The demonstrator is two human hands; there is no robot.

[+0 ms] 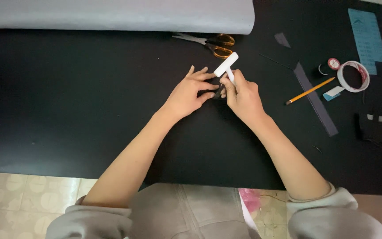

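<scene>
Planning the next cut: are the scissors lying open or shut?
Open: the scissors lie flat on the black table, blades slightly apart, untouched by either hand.

A white T-shaped tool [226, 66] stood tilted, its bar-shaped head raised toward the table's far edge. Under it lay a small dark piece [218, 94], mostly hidden, near mid-table.

White T-shaped tool [227, 66] in right hand [243, 95], left hand [186, 92] pressing small dark piece [218, 93].
</scene>
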